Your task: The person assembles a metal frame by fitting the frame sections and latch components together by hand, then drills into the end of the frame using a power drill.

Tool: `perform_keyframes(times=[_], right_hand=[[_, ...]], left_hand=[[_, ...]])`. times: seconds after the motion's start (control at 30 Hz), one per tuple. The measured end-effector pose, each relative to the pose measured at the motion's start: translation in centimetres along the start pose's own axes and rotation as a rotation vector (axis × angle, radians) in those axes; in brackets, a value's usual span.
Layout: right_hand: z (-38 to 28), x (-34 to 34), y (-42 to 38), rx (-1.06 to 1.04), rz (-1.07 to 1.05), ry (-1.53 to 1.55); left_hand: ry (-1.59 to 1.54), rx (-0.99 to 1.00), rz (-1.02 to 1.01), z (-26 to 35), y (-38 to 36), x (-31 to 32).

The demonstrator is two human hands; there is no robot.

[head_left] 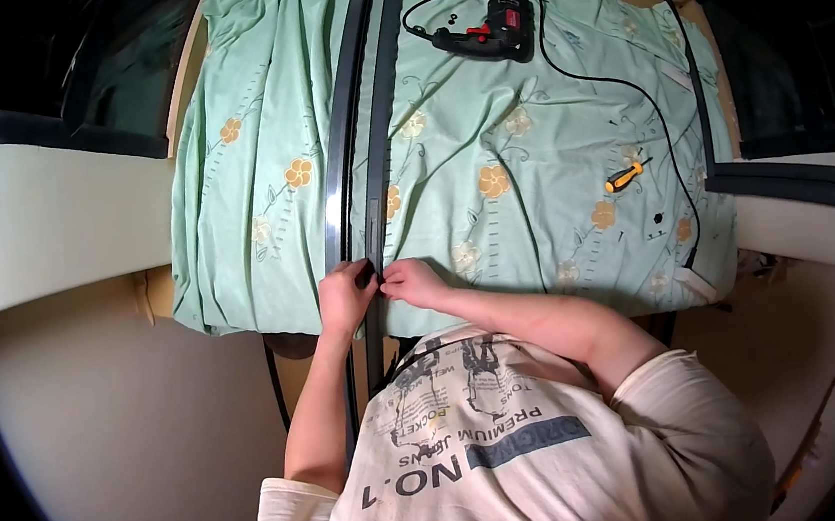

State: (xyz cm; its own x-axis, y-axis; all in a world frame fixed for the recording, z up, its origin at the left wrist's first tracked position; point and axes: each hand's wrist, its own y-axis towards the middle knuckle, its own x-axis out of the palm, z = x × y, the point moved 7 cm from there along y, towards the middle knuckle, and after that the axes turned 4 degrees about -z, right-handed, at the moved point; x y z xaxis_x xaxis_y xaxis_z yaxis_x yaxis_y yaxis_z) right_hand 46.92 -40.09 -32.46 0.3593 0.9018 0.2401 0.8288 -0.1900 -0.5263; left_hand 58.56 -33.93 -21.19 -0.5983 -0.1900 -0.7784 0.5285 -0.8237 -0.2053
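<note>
1. Green floral cloth (pixel 252 106), x1, is draping the work surface; its folds are hiding the top underneath, so can't make that out.
2. Dark rails, x2, are lying lengthwise approx. side by side: L rail (pixel 339 157) and R rail (pixel 380 154). Both are running over the cloth's near edge; lower ends are partly hidden by arm/torso.
3. Black drill, x1 (pixel 508 31), is lying at the far side, R of the rails. Its cord, x1 (pixel 622 82), is curving down the R side.
4. Hands, x2: L hand (pixel 344 296) is resting at the L rail w/ fingers curling narrow, tips partly hidden; R hand (pixel 414 284) is touching the R rail's edge, thumb + fingers bunching close. Can't tell if either's gripping a small part.
5. Yellow/black screwdriver, x1 (pixel 623 178), is lying on the cloth's R part.
6. Small dark bits, approx. 2 (pixel 453 20), are sitting nr the drill; too tiny to ID.
</note>
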Motion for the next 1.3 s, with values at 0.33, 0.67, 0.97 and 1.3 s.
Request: perform_keyframes(times=[0.33,0.67,0.97,1.3], right_hand=[[-0.9,-1.0,0.7,0.069,-0.108,0.011],[-0.7,-1.0,1.1,0.054,-0.097,-0.037],[-1.1,-1.1,1.0,0.051,-0.081,-0.055],[-0.8,-0.8,0.7,0.024,-0.150,0.092]], left_hand=[[0.181,0.164,-0.013,0.5,-0.7,0.8],[0.304,0.176,0.032,0.8,-1.5,1.8],[0.231,0.153,0.102,1.0,-1.7,1.4],[0.064,0.029,0.096,0.0,-1.3,0.8]])
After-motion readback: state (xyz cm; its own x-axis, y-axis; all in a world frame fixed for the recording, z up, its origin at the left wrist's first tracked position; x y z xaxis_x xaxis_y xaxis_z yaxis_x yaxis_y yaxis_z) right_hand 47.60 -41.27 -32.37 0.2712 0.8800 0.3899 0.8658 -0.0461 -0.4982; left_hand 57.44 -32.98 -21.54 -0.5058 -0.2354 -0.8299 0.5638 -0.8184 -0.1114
